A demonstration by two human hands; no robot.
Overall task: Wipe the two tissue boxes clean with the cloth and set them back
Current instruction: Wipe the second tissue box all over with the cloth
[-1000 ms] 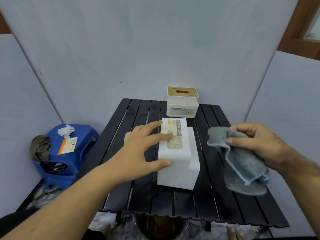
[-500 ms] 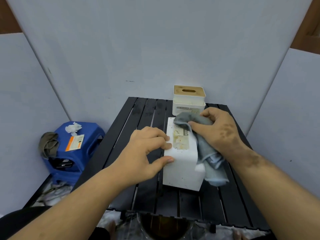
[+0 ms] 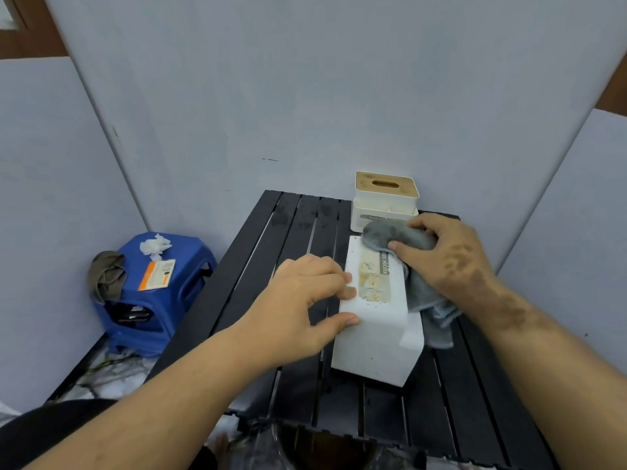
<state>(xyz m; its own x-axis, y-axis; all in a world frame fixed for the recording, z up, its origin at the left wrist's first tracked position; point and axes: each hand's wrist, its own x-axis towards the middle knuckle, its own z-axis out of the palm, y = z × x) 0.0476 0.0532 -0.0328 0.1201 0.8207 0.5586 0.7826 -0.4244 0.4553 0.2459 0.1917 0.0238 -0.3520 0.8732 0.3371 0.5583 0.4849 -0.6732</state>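
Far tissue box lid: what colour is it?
Light wood tan, on the far tissue box, whose body is white; head view.

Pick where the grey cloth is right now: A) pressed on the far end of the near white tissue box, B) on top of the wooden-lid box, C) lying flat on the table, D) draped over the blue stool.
A: the right hand grips the grey cloth against the far end of the near white tissue box, which the left hand grips.

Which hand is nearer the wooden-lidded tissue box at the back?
Right. The right hand is just in front of the wooden-lidded tissue box; the left hand is farther forward and left.
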